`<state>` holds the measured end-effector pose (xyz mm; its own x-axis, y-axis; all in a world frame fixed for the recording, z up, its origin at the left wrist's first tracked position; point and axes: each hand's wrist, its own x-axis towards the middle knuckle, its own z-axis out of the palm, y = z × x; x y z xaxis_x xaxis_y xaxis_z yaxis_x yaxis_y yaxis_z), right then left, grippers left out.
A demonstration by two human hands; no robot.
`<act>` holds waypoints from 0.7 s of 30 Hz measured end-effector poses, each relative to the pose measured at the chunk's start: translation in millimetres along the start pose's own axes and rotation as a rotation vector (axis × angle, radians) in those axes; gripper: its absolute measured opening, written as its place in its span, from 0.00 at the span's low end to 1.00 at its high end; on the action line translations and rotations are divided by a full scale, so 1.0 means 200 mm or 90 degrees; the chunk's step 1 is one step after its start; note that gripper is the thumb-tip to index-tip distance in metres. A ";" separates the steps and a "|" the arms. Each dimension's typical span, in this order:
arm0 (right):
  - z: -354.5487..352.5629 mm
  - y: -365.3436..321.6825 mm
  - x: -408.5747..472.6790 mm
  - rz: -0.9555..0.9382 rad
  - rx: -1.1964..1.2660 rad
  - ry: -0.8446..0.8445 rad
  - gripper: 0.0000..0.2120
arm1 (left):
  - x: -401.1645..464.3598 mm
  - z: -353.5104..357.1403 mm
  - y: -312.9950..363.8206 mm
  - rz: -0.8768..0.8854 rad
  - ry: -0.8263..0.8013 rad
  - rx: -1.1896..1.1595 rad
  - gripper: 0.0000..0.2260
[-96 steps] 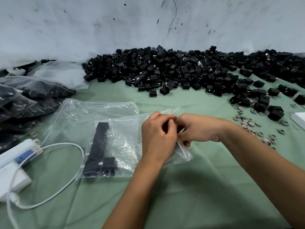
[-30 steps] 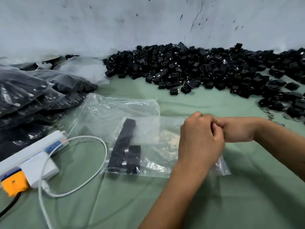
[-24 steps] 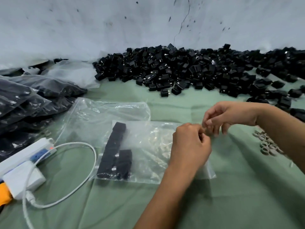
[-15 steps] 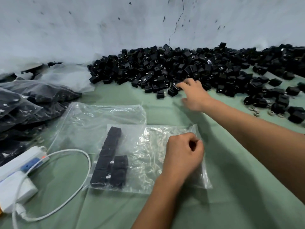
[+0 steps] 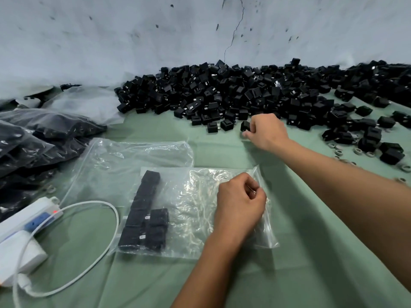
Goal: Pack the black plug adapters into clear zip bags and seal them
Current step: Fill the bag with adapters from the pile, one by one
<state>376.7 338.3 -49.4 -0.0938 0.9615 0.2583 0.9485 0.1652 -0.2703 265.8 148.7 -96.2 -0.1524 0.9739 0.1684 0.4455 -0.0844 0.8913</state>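
A clear zip bag point(image 5: 195, 210) lies flat on the green cloth with several black plug adapters point(image 5: 144, 214) lined up at its left end. My left hand point(image 5: 240, 205) pinches the bag's open right edge. My right hand point(image 5: 265, 131) reaches to the front of the big heap of black adapters point(image 5: 244, 94) along the wall and grips one black adapter point(image 5: 245, 126) there.
A second, empty clear bag point(image 5: 133, 161) lies under and behind the first. Filled bags point(image 5: 40, 138) pile up at the left. A white power strip point(image 5: 29, 216) with a white cable point(image 5: 93, 263) sits at the lower left. Small grey rings point(image 5: 358, 152) lie scattered at the right.
My right hand left the bag's opening, reached out to the heap and closed on one adapter. My left hand stayed at the bag's edge.
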 end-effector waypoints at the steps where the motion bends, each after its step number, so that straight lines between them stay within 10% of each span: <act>1: -0.01 0.02 -0.01 0.020 -0.004 0.046 0.16 | 0.00 0.00 0.01 -0.003 -0.001 -0.001 0.02; 4: 0.00 0.05 -0.03 0.007 0.027 0.096 0.16 | -0.01 0.00 0.02 -0.006 -0.007 -0.013 0.04; 10: 0.03 0.02 -0.07 -0.198 -0.032 -0.154 0.18 | -0.03 -0.02 0.03 -0.004 -0.011 -0.031 0.08; 21: -0.38 0.11 -0.46 -0.047 0.384 -0.222 0.13 | -0.03 -0.03 0.07 -0.028 -0.019 -0.015 0.13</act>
<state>429.2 236.3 -9.6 -0.3387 0.9409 0.0095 0.6117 0.2279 -0.7575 267.5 140.4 -81.7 -0.1446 0.9826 0.1162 0.4186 -0.0456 0.9070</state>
